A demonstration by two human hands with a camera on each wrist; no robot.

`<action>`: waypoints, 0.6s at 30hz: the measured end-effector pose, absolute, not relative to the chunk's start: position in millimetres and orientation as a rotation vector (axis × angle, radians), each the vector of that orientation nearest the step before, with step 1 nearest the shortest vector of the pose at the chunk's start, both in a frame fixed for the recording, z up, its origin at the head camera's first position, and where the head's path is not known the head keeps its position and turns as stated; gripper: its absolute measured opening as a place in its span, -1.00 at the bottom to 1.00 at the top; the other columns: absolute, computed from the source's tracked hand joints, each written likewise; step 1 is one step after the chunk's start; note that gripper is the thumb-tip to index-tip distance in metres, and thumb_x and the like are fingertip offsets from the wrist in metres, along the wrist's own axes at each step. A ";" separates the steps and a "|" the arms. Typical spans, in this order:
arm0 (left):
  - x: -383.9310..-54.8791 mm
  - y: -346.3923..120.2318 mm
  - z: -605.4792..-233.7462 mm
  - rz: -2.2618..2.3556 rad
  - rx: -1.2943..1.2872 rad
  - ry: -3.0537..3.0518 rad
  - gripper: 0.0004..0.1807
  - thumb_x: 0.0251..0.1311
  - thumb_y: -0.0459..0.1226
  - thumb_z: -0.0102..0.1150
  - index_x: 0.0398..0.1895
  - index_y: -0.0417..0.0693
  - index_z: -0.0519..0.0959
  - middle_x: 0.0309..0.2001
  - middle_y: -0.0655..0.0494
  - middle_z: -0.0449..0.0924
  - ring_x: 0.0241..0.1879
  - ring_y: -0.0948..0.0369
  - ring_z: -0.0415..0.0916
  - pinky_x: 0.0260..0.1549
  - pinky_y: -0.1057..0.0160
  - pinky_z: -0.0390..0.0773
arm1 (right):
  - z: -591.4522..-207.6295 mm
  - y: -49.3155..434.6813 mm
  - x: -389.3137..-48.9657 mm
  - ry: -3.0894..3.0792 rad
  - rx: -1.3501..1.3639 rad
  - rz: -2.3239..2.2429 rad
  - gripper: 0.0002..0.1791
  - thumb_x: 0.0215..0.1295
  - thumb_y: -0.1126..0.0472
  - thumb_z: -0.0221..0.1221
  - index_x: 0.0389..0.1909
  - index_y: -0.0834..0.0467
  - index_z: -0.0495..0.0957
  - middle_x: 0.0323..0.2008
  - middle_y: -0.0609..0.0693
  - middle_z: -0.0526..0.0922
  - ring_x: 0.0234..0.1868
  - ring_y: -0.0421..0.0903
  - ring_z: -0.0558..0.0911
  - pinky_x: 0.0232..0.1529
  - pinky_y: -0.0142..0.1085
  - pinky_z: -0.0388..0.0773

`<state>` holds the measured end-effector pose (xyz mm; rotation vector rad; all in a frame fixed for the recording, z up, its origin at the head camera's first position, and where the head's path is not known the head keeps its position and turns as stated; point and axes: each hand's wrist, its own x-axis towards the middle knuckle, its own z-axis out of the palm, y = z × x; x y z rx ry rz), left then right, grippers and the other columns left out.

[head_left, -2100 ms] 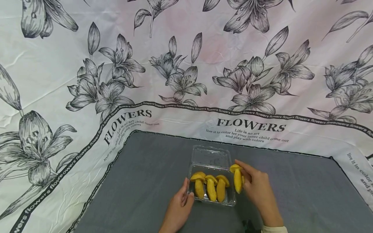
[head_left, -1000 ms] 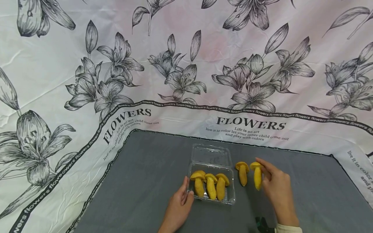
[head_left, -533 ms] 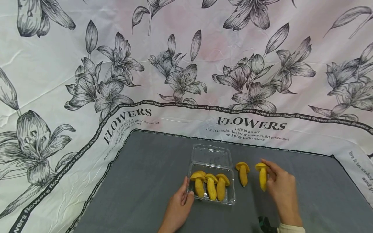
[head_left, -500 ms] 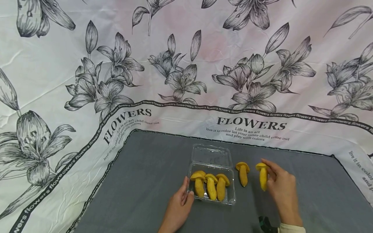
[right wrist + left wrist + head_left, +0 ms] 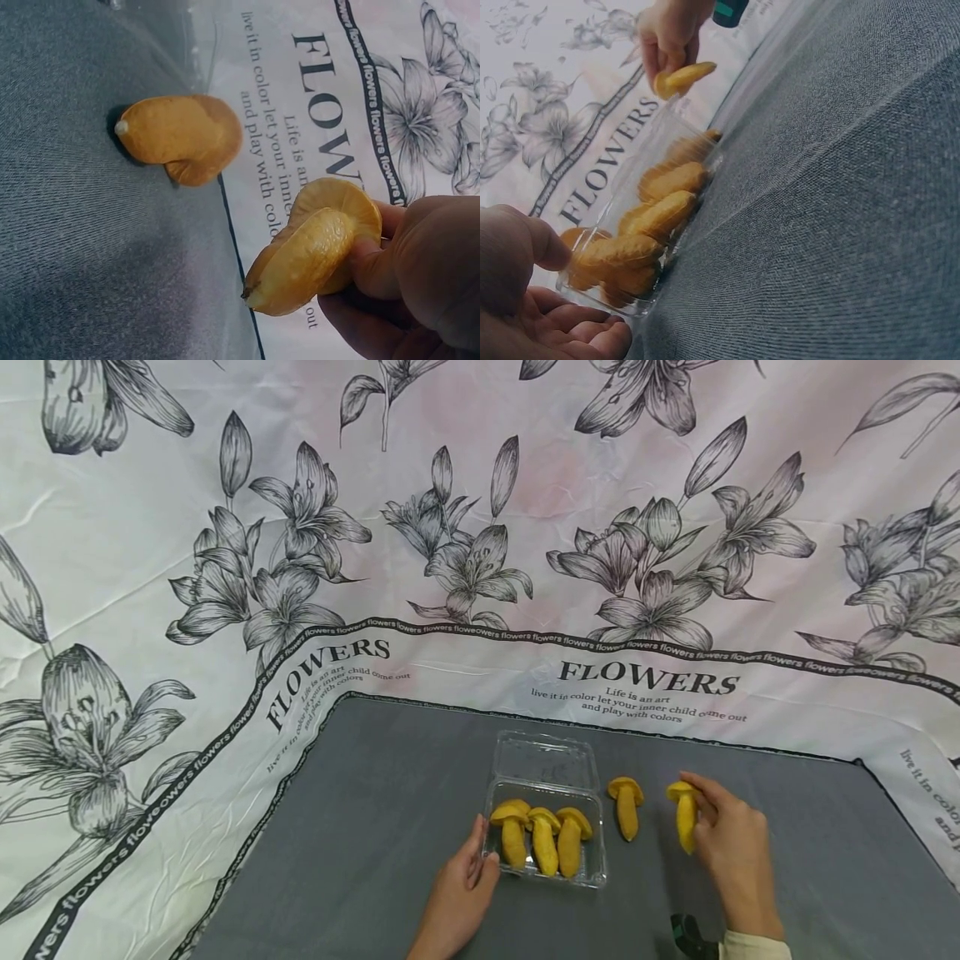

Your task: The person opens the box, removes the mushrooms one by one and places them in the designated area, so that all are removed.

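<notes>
My left hand [image 5: 459,893] holds the left side of a clear plastic box [image 5: 592,865], thumb at its rim. A row of yellow mushrooms [image 5: 545,843] lies inside, caps toward the back. Between thumb and fingers, my right hand [image 5: 733,843] pinches another yellow mushroom [image 5: 686,825] near its cap, stem tip down. In the right wrist view this held mushroom [image 5: 300,251] shows a dark spot at its stem end. One more mushroom [image 5: 627,810] lies on the grey cloth just right of the box, between it and my right hand.
The box's clear lid [image 5: 543,762] lies folded back behind it. Grey cloth [image 5: 375,827] covers the table. Behind stands a white curtain [image 5: 480,568] printed with flowers and lettering. A dark wrist strap [image 5: 692,935] sits at the right sleeve.
Beside the box, a mushroom now lies on the cloth, released from the right hand. That hand has moved right with the other mushroom. The left hand keeps its place at the box.
</notes>
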<state>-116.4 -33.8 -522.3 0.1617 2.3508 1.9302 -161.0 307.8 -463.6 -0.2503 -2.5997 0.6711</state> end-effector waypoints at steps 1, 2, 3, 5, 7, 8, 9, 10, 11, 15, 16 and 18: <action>-116.4 -34.0 -522.3 1.932 0.162 2.351 -0.27 0.62 -0.17 0.08 0.66 -0.30 0.08 0.61 -0.17 0.15 0.55 -0.10 0.20 0.41 -0.05 0.41 | -464.4 308.0 -161.4 -2.608 -0.255 0.676 -0.63 0.49 0.48 0.16 0.23 0.23 0.68 -0.05 0.41 0.74 -0.55 0.10 0.54 -0.59 -0.21 0.40; -116.3 -34.2 -522.4 1.936 0.160 2.350 -0.27 0.62 -0.17 0.08 0.66 -0.30 0.08 0.61 -0.17 0.15 0.55 -0.09 0.20 0.41 -0.04 0.42 | -465.4 308.2 -161.8 -2.614 -0.261 0.679 -0.62 0.49 0.48 0.16 0.23 0.22 0.68 -0.04 0.40 0.74 -0.53 0.11 0.56 -0.58 -0.19 0.43; -116.3 -34.4 -522.6 1.939 0.160 2.350 -0.27 0.62 -0.17 0.08 0.65 -0.31 0.08 0.61 -0.16 0.16 0.55 -0.09 0.21 0.41 -0.04 0.41 | -466.3 308.6 -162.3 -2.621 -0.265 0.683 -0.62 0.48 0.48 0.16 0.24 0.22 0.67 -0.03 0.40 0.74 -0.51 0.12 0.58 -0.57 -0.18 0.45; -116.4 -34.3 -522.8 1.948 0.161 2.347 -0.27 0.62 -0.18 0.08 0.65 -0.30 0.08 0.61 -0.15 0.15 0.55 -0.08 0.20 0.42 -0.01 0.41 | -468.3 310.1 -163.5 -2.633 -0.271 0.692 -0.61 0.47 0.48 0.17 0.25 0.22 0.67 0.00 0.40 0.74 -0.46 0.15 0.61 -0.53 -0.12 0.50; -116.3 -34.0 -523.1 1.962 0.165 2.338 -0.27 0.62 -0.18 0.08 0.66 -0.30 0.08 0.62 -0.14 0.15 0.56 -0.08 0.19 0.41 0.01 0.42 | -470.4 311.7 -164.2 -2.643 -0.279 0.694 -0.59 0.46 0.48 0.18 0.25 0.21 0.67 0.01 0.39 0.74 -0.44 0.15 0.62 -0.49 -0.09 0.51; -116.3 -33.9 -523.4 1.966 0.169 2.334 -0.27 0.62 -0.18 0.08 0.66 -0.30 0.08 0.62 -0.14 0.14 0.56 -0.08 0.19 0.41 0.01 0.42 | -471.4 312.5 -164.7 -2.648 -0.281 0.695 -0.59 0.46 0.48 0.18 0.26 0.21 0.67 0.02 0.39 0.73 -0.44 0.15 0.62 -0.48 -0.09 0.50; -116.5 -33.8 -523.7 1.966 0.176 2.333 -0.27 0.62 -0.18 0.08 0.66 -0.29 0.07 0.62 -0.14 0.13 0.56 -0.07 0.18 0.42 0.01 0.41 | -472.3 313.4 -165.1 -2.654 -0.278 0.701 -0.59 0.46 0.49 0.17 0.26 0.22 0.66 0.03 0.40 0.73 -0.45 0.14 0.61 -0.50 -0.10 0.49; -116.6 -33.8 -524.1 1.965 0.183 2.331 -0.27 0.63 -0.17 0.07 0.66 -0.29 0.06 0.63 -0.14 0.12 0.57 -0.07 0.16 0.43 0.01 0.39 | -473.4 314.1 -165.4 -2.657 -0.276 0.706 -0.58 0.45 0.49 0.17 0.26 0.22 0.66 0.03 0.40 0.73 -0.47 0.12 0.60 -0.51 -0.12 0.48; -116.7 -33.8 -524.5 1.967 0.188 2.327 -0.26 0.63 -0.17 0.06 0.67 -0.29 0.05 0.63 -0.14 0.11 0.58 -0.08 0.15 0.44 0.00 0.38 | -474.3 314.5 -165.8 -2.661 -0.273 0.712 -0.58 0.46 0.49 0.16 0.26 0.22 0.66 0.04 0.40 0.72 -0.50 0.09 0.58 -0.53 -0.16 0.45; -117.1 -34.5 -525.5 1.955 0.206 2.328 -0.26 0.65 -0.15 0.04 0.68 -0.27 0.02 0.64 -0.14 0.07 0.59 -0.07 0.11 0.47 -0.01 0.31 | -477.7 315.3 -168.3 -2.681 -0.256 0.733 -0.57 0.45 0.52 0.13 0.27 0.25 0.65 0.05 0.43 0.71 -0.59 0.01 0.51 -0.62 -0.24 0.39; -117.1 -34.8 -525.5 1.955 0.208 2.328 -0.26 0.64 -0.15 0.04 0.68 -0.27 0.02 0.65 -0.14 0.07 0.59 -0.07 0.11 0.47 -0.01 0.32 | -478.5 315.2 -169.2 -2.687 -0.257 0.734 -0.57 0.45 0.52 0.13 0.27 0.25 0.64 0.06 0.43 0.70 -0.60 0.00 0.50 -0.63 -0.24 0.38; -116.9 -35.5 -525.5 1.952 0.213 2.330 -0.26 0.64 -0.15 0.04 0.67 -0.28 0.02 0.65 -0.14 0.07 0.59 -0.08 0.11 0.47 0.00 0.33 | -480.4 315.2 -170.8 -2.701 -0.262 0.736 -0.55 0.44 0.53 0.13 0.28 0.26 0.64 0.07 0.44 0.70 -0.61 -0.01 0.51 -0.64 -0.25 0.38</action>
